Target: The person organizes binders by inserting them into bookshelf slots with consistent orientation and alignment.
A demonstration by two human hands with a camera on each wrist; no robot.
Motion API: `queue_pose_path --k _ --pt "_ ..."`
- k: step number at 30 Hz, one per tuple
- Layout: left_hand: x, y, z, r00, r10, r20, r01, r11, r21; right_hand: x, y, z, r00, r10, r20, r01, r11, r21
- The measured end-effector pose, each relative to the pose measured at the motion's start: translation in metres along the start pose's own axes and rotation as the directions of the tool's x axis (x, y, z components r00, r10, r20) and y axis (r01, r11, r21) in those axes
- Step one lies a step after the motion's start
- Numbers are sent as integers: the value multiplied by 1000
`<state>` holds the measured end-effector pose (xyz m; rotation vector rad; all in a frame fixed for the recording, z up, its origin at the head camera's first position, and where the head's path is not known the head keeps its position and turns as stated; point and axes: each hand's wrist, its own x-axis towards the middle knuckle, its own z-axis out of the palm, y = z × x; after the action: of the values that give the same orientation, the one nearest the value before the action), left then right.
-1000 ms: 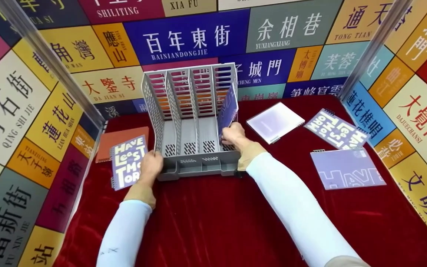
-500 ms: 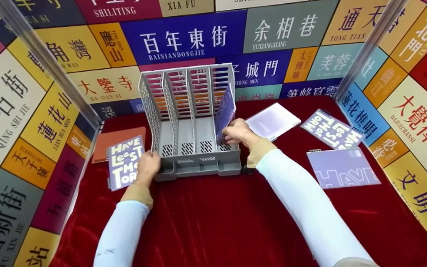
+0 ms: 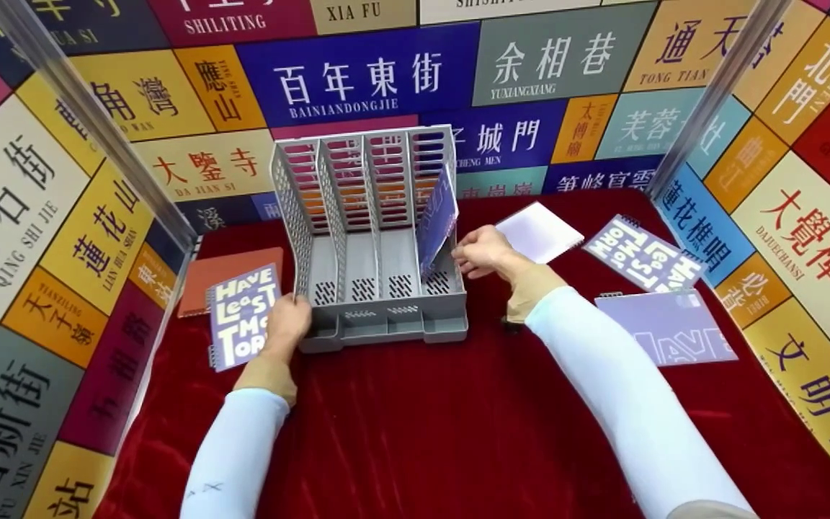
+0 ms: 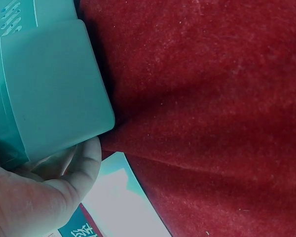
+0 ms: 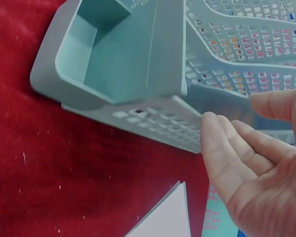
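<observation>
Red tabletop (image 3: pixel 386 425) carries a gray 4-slot rack (image 3: pixel 379 326), its front left corner gripped by the left hand (image 3: pixel 287 324). A purple notebook (image 3: pixel 436 223) stands in the rightmost slot; just beside it, the right hand (image 3: pixel 485 252) is empty, thumb and fingers apart.

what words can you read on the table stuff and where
"HAVE LeaST M… To…": left notebook, partly behind the left hand.
"LeaST MoT": farther right notebook, turned; its other lines are unclear.
"AVE": nearer right notebook, start partly behind right sleeve.
Too slanted to read: purple notebook in the rack.
None readable: pale notebook, reddish notebook.
</observation>
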<state>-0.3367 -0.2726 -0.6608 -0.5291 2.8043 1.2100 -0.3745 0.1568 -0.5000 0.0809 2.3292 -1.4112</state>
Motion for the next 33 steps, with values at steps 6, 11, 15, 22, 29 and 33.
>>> queue_pose_path --k 6,11,15,22,29,33 --pt "27 -20 11 1000 -5 21 5 1000 7 -4 13 -16 1000 -24 -11 24 999 -22" --pt "25 -18 10 1000 -5 28 5 1000 7 -3 27 -28 998 -64 -19 62 993 -97" --pt "11 -7 5 1000 3 -1 -3 1000 17 -1 39 -38 992 -123 -34 111 963 -246" --pt "-15 11 -9 1000 3 7 -3 1000 -25 -5 54 -53 970 -241 -46 175 810 -560" --pt "16 -12 6 1000 0 10 0 1000 10 -6 68 -66 967 -255 -4 193 740 -644" --pt "25 -21 9 1000 0 17 -1 1000 5 -8 74 -75 971 -238 0 174 711 -681"
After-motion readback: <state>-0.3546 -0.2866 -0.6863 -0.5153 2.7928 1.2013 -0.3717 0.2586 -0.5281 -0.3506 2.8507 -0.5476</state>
